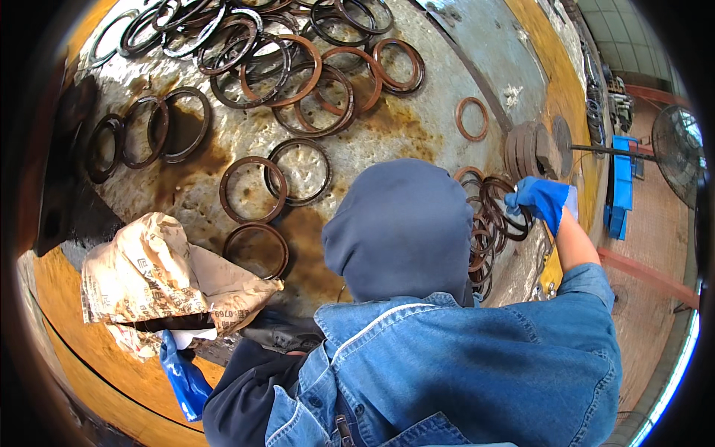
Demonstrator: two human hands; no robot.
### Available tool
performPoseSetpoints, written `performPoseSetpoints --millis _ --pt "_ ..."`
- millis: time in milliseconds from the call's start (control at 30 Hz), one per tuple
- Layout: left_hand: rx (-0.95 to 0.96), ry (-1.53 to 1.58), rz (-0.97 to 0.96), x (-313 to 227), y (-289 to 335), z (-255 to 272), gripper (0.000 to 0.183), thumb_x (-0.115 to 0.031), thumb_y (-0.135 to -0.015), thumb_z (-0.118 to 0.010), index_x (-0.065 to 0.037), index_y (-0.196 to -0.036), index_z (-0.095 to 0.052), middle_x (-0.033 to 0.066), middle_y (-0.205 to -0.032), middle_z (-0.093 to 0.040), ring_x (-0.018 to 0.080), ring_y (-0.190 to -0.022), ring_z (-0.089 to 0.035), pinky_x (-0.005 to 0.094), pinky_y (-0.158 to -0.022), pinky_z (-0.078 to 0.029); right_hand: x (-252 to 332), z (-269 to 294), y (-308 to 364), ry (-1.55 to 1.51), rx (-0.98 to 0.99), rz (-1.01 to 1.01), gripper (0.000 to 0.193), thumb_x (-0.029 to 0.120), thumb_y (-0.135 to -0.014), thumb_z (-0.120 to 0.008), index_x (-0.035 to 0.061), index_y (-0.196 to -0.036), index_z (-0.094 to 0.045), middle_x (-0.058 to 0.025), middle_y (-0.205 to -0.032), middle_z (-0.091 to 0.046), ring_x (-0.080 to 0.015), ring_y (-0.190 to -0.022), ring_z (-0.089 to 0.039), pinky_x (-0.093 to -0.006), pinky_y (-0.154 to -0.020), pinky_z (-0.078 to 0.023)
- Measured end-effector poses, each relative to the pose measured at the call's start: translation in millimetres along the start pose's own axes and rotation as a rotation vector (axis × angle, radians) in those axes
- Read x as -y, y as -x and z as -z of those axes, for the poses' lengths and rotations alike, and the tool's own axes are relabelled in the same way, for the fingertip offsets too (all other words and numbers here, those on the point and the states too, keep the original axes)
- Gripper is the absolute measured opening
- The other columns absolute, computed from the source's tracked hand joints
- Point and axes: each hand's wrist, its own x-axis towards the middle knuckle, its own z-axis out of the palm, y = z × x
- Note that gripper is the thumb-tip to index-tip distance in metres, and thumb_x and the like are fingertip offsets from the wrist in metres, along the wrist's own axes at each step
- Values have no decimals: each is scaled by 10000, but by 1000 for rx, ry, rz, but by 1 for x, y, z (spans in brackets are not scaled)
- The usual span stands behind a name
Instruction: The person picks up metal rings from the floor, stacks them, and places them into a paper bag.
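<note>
My left hand [181, 365], in a blue glove, holds the edge of a crumpled brown paper sack [149, 268] at the lower left. The sack's mouth gapes darkly, and a white scrap shows by my fingertips. At the right, my right hand [532, 201], gloved in blue, is closed on several dark ring-shaped seals [514, 223]. More brown rings [480, 238] lie in an overlapping row under and beside it. My dark blue headwear [402, 223] covers the middle of the table and hides some of those rings.
A large pile of black and brown rings [298, 71] covers the far side of the stained metal table [357, 160]. Separate rings [253, 190] lie left of centre. A stack of thick brown discs [525, 149] and a fan [678, 149] stand at the right.
</note>
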Motion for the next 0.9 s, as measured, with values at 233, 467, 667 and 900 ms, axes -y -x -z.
performPoseSetpoints --millis 233,467,667,900 --pt "65 246 40 -15 55 22 339 -313 -1028 -578 8 -1035 -687 63 -873 -706 119 -733 -628 285 -714 -530 262 2 88 -179 59 575 363 297 -940 -679 -1 -1148 -673 -43 -854 -680 -128 -756 -628 -276 -685 -480" --pt "-141 22 104 51 35 58 452 -451 -918 -724 -2 -955 -695 -1 -751 -605 91 -646 -490 297 -592 -413 468 -134 249 67 488 1359 534 375 -984 -613 -47 -1310 -590 -121 -1085 -713 -189 -958 -673 -319 -920 -505" --pt "-232 85 224 36 84 56 410 -423 -932 -709 -22 -855 -666 -6 -709 -574 99 -646 -484 307 -594 -419 508 -338 374 235 1231 1582 396 304 -987 -630 -37 -1190 -635 -144 -1058 -675 -195 -945 -644 -325 -872 -507" --pt "-379 178 156 69 96 52 398 -398 -939 -700 -13 -846 -667 4 -696 -581 102 -654 -495 310 -603 -434 492 -476 348 856 473 2191 157 84 -833 -656 63 -987 -677 -175 -817 -690 -379 -819 -676 -406 -706 -535"
